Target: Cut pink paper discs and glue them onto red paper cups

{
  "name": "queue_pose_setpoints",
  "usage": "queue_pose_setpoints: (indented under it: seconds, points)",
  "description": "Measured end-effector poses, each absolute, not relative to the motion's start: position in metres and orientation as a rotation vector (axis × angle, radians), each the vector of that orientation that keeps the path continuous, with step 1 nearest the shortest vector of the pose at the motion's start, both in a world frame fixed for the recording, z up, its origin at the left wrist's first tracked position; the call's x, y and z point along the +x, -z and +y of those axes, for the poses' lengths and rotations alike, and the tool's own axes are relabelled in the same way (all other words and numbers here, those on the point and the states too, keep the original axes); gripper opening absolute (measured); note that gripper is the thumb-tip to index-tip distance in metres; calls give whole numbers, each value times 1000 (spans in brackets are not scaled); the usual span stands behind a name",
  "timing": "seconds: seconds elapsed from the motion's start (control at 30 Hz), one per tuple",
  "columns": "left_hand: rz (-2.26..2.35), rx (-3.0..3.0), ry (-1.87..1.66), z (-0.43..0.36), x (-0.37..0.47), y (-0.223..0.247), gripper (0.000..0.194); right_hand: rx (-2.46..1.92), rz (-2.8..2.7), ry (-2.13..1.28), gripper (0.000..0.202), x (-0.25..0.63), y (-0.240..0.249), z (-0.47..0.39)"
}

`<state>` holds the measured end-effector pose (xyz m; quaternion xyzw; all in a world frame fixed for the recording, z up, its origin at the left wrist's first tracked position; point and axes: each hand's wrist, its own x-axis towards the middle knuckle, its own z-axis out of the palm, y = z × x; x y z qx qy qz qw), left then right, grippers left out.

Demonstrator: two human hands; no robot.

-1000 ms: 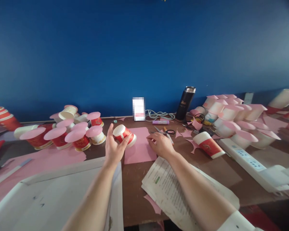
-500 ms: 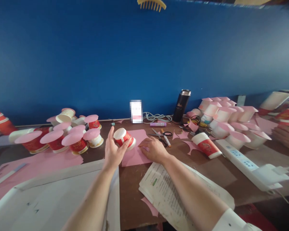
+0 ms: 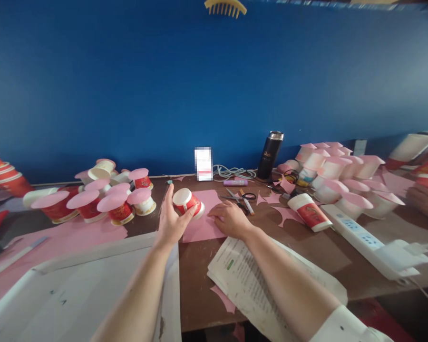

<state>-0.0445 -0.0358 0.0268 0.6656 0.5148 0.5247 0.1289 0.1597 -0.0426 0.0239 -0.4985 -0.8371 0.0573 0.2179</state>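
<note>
Cup shifted right, tilted, base upper-left

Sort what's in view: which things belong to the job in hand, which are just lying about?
Likely the job's:
red-and-white cup in the left hand
pink sheet at the right hand
pink-topped cups
scissors

Probably just lying about:
black flask
power strip
printed pages

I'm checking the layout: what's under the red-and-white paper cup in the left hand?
A flat pink paper sheet shows beside the cup; the patch beneath it is covered, contact unclear.
</note>
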Motion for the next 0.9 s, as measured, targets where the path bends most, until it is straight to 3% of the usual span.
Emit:
queue_pose_setpoints:
  seconds: [0.9]
  points:
    - [1523, 1977, -1411, -33, -42, -23, 89, -1562, -2157, -89, 33, 159, -18, -35]
